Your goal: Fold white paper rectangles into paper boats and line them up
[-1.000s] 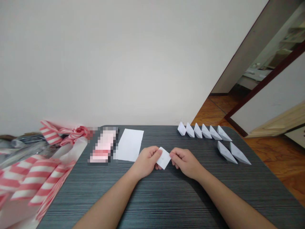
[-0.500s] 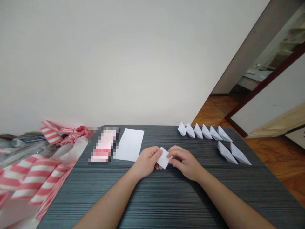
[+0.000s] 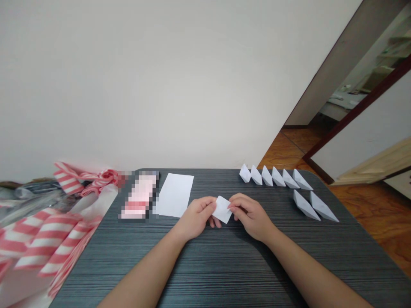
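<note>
A small folded white paper [image 3: 222, 209] is held just above the dark striped table [image 3: 224, 265], near its middle. My left hand [image 3: 196, 216] pinches the paper's left edge with thumb and curled fingers. My right hand [image 3: 248, 214] pinches its right corner, fingers closed over it. Both forearms reach in from the bottom of the view.
A flat white sheet [image 3: 175, 194] lies behind my left hand, beside a blurred pink block [image 3: 139, 196]. Several folded white paper shapes [image 3: 276, 176] stand in a row at the back right, two more [image 3: 314, 206] in front of them. Red-and-white striped cloth [image 3: 41, 239] covers the left.
My right hand's fingers have shifted along the paper's right edge and now pinch its corner; the paper has turned slightly. My left hand has hardly moved.
</note>
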`<state>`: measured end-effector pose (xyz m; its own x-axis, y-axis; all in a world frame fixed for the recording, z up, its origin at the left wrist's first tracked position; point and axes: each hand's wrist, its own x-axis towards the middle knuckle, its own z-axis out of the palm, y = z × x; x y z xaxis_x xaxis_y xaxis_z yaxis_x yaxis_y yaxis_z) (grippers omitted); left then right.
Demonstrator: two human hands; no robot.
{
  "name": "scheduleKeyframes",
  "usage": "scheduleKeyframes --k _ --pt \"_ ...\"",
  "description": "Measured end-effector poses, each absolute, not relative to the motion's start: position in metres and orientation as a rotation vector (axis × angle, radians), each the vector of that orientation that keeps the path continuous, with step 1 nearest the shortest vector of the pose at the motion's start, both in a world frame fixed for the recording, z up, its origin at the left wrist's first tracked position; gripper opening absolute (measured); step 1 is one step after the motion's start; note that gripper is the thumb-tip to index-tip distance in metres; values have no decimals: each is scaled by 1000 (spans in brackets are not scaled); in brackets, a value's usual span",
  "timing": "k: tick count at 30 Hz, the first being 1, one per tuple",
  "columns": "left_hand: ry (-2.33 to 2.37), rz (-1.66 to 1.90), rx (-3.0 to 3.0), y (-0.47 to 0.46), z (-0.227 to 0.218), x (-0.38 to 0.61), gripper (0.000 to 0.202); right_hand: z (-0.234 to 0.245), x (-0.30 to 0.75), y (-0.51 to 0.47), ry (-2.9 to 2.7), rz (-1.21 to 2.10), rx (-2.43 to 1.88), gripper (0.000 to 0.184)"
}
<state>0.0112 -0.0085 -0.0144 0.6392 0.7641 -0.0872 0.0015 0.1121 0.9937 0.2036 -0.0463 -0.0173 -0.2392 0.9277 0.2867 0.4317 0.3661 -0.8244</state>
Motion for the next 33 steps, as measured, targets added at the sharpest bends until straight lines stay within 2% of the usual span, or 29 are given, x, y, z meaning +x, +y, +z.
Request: scheduleKeyframes --k 13,33 --pt "741 609 1431 -10 -12 13 34 -12 199 -48 -1795 715 -1206 22" --pt "780 563 1492 -12 -12 14 30 -17 201 -47 -1751 734 -1264 18"
